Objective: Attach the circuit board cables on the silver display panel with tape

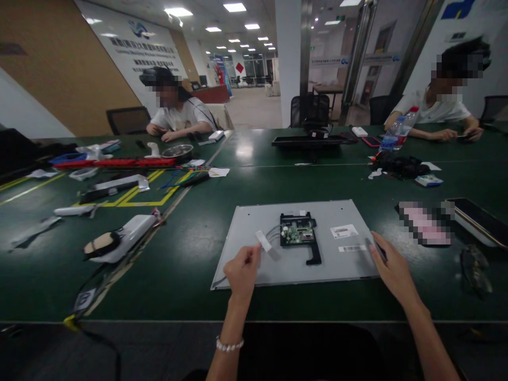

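Tabletop [190,254] in dark green is seen to fill the view, with yellow lines marked on its left part. At the near middle a grey panel [341,259] is laid flat, just ahead of the person's arms.

Across the table a long black tray [286,142] is set, and a small dark item is carried on it; what that item is cannot be told. To the far right a clear plastic bottle [399,132] with a red cap is stood upright near a seated person; how full it is cannot be judged. To the far left a metal bowl [178,152] is placed before another seated person, and its contents are hidden by the rim.

On the panel's middle a circuit board [297,233] is mounted in a black frame, with thin wires led off to its left. The left hand [243,270] is held over the panel's near edge, its thumb and fingertips pinched narrowly on the near end of a white strip [264,241] beside those wires. The right hand [392,267] is rested at the panel's right edge, closed around a dark tool [377,248] that is pointed toward two printed labels [344,231].
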Available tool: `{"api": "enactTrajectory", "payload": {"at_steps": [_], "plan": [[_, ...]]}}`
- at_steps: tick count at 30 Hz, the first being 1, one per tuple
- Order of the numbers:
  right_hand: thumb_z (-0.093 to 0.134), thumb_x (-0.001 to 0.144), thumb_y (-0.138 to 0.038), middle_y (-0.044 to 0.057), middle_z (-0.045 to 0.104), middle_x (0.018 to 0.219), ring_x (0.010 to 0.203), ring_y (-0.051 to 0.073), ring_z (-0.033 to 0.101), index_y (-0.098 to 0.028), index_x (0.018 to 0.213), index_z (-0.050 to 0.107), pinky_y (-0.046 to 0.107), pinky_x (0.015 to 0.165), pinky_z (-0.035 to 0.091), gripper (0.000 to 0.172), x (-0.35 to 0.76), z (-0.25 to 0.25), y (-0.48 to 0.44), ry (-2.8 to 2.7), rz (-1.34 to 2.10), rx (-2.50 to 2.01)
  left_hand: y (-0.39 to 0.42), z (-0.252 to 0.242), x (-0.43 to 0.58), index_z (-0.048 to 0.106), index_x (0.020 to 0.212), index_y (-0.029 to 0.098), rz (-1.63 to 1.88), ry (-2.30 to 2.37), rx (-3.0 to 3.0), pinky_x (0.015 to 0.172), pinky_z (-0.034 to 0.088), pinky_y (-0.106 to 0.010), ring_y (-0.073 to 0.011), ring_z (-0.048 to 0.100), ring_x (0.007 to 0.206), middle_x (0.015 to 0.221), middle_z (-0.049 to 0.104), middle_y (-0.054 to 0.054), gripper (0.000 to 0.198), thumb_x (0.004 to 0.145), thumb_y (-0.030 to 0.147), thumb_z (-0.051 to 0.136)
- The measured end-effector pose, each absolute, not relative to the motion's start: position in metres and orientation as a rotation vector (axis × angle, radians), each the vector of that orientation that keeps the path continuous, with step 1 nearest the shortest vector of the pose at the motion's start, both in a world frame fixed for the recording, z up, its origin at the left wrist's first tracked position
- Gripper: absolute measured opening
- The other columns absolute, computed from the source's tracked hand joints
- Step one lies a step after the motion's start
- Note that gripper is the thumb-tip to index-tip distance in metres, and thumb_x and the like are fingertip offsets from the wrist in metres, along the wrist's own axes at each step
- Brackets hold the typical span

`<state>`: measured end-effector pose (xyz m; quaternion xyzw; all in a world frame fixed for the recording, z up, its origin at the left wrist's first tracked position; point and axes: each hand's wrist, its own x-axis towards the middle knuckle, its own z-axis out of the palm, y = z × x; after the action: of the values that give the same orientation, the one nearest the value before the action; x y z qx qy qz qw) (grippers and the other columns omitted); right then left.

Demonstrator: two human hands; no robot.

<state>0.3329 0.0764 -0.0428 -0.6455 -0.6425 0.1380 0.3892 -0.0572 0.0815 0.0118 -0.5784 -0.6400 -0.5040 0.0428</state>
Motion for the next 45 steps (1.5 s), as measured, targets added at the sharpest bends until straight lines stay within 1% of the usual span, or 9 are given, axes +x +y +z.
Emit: {"api": "enactTrajectory", "payload": {"at_steps": [3,7,10,18,21,26,31,37,45], "plan": [[0.041,0.095,-0.05,0.01,0.055,0.139,0.127,0.028,0.052,-0.023,0.141,0.045,0.048,0.103,0.043,0.053,0.332,-0.041,0.075,-1.626,0.358,-1.698,0.077,0.014,-0.058,0.06,0.058,0.017,-1.477,-1.969,-1.851,0.046,0.037,-0.02,-0.0088,0.051,0.035,0.037,0.05,0.004,0.044,0.095,0.035,0.046],[0.041,0.095,-0.051,0.011,0.05,0.143,0.13,0.029,0.048,-0.022,0.144,0.04,0.05,0.106,0.041,0.058,0.326,-0.039,0.072,-1.73,0.349,-1.758,0.075,0.019,-0.056,0.058,0.058,0.016,-1.349,-1.945,-1.98,0.043,0.034,-0.02,-0.0081,0.05,0.035,0.04,0.051,0.004,0.045,0.097,0.033,0.045],[0.04,0.095,-0.051,0.01,0.044,0.149,0.138,0.031,0.039,-0.022,0.146,0.037,0.053,0.111,0.035,0.058,0.316,-0.04,0.068,-1.888,0.321,-1.772,0.072,0.021,-0.047,0.057,0.06,0.016,-1.222,-1.812,-2.107,0.045,0.034,-0.021,-0.0093,0.05,0.039,0.044,0.052,0.003,0.042,0.098,0.03,0.045],[0.041,0.095,-0.049,0.008,0.032,0.156,0.145,0.04,0.018,-0.026,0.146,0.04,0.061,0.111,0.03,0.057,0.263,-0.037,0.045,-2.223,0.128,-1.75,0.048,0.017,-0.007,0.062,0.093,0.017,-1.176,-1.586,-2.398,0.069,0.05,-0.03,-0.0178,0.064,0.073,0.079,0.069,-0.004,0.013,0.094,0.017,0.05],[0.044,0.093,-0.049,0.008,0.025,0.159,0.144,0.043,0.017,-0.028,0.145,0.042,0.061,0.11,0.031,0.056,0.243,-0.029,0.039,-2.314,0.099,-1.707,0.036,0.017,0.008,0.061,0.105,0.017,-1.173,-1.629,-2.46,0.084,0.052,-0.036,-0.0208,0.064,0.092,0.096,0.069,-0.008,0.017,0.093,0.015,0.05],[0.052,0.088,-0.052,0.01,0.023,0.159,0.142,0.046,0.02,-0.03,0.148,0.038,0.064,0.108,0.028,0.065,0.221,-0.017,0.038,-2.436,0.024,-1.627,0.025,0.014,0.022,0.057,0.117,0.018,-1.099,-1.701,-2.49,0.102,0.046,-0.047,-0.0235,0.058,0.114,0.116,0.065,-0.009,0.028,0.091,0.013,0.05],[0.056,0.086,-0.049,0.014,0.028,0.156,0.142,0.041,0.024,-0.038,0.147,0.037,0.069,0.107,0.022,0.066,0.212,-0.015,0.053,-2.535,-0.018,-1.474,0.025,0.012,0.022,0.057,0.117,0.018,-1.143,-1.763,-2.47,0.103,0.046,-0.047,-0.023,0.057,0.117,0.118,0.064,-0.009,0.029,0.09,0.011,0.049],[0.06,0.086,-0.044,0.013,0.024,0.157,0.144,0.037,0.024,-0.036,0.148,0.036,0.057,0.109,0.029,0.067,0.206,-0.008,0.074,-2.617,0.124,-1.31,0.023,0.009,0.02,0.057,0.118,0.018,-1.261,-1.782,-2.455,0.106,0.045,-0.048,-0.0234,0.052,0.123,0.123,0.061,-0.01,0.031,0.09,0.009,0.05],[0.057,0.088,-0.046,0.01,0.011,0.162,0.147,0.037,0.014,-0.035,0.148,0.036,0.054,0.113,0.026,0.065,0.183,-0.01,0.091,-2.601,0.303,-1.359,0.02,0.009,0.017,0.059,0.114,0.021,-1.455,-1.794,-2.391,0.104,0.048,-0.048,-0.0233,0.053,0.124,0.123,0.061,-0.01,0.028,0.091,0.01,0.048]]}}
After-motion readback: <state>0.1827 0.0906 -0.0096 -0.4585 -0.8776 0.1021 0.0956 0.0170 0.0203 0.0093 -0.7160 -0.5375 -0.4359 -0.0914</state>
